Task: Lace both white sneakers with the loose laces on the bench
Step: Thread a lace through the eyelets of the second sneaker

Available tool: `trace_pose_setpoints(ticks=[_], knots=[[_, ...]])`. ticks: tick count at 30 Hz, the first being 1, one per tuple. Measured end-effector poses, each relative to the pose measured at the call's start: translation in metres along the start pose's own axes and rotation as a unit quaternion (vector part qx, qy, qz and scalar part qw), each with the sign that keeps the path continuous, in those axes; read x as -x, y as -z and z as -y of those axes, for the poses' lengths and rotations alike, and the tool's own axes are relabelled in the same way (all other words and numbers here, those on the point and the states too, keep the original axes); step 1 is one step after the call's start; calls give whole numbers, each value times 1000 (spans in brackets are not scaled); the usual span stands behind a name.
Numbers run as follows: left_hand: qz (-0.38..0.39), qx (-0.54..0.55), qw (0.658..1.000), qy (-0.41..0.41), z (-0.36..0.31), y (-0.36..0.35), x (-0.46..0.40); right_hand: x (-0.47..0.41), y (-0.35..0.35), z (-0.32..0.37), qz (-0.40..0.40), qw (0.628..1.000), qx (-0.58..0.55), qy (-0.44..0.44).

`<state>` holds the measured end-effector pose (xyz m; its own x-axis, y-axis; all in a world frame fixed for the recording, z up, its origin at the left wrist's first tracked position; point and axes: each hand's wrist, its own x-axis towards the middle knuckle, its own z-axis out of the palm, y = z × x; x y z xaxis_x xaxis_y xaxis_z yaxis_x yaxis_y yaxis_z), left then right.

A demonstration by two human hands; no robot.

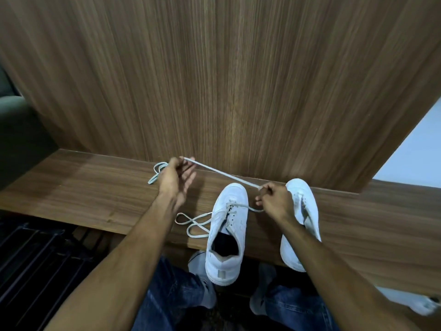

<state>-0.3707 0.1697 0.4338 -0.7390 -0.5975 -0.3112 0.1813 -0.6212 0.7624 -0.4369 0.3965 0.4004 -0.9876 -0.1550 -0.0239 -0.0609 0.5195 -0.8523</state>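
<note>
White lace (220, 173) — taut between hands

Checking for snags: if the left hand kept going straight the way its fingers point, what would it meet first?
Probably the wooden wall panel behind the bench. The left hand, pinching the stretched lace, points away and slightly right; nothing else seems between, though depth is unclear.

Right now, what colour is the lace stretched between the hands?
White lace, seen in the head view.
</note>
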Motion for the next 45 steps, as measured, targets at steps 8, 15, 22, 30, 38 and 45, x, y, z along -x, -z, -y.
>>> trace_pose_setpoints(ticks=[8, 15, 22, 30, 38, 45], knots=[[73, 0, 997, -21, -4, -45, 18, 12, -27, -4, 77, 996, 48, -1], [82, -179, 979, -53, 28, -22, 8, 40, -34, -17, 151, 983, 105, 16], [121, -321, 938, -37, 53, -15, 2, 55, -45, -15, 152, 940, 286, 106], [192, -518, 825, -117, 75, 1, 7, 49, -44, -13, 147, 974, 170, 13], [222, -712, 651, -139, 86, 11, 21, 42, -37, -24, 125, 985, -95, -76], [143, -743, 632, -165, 89, 7, 28, 47, -29, -17, 137, 973, -153, -105]])
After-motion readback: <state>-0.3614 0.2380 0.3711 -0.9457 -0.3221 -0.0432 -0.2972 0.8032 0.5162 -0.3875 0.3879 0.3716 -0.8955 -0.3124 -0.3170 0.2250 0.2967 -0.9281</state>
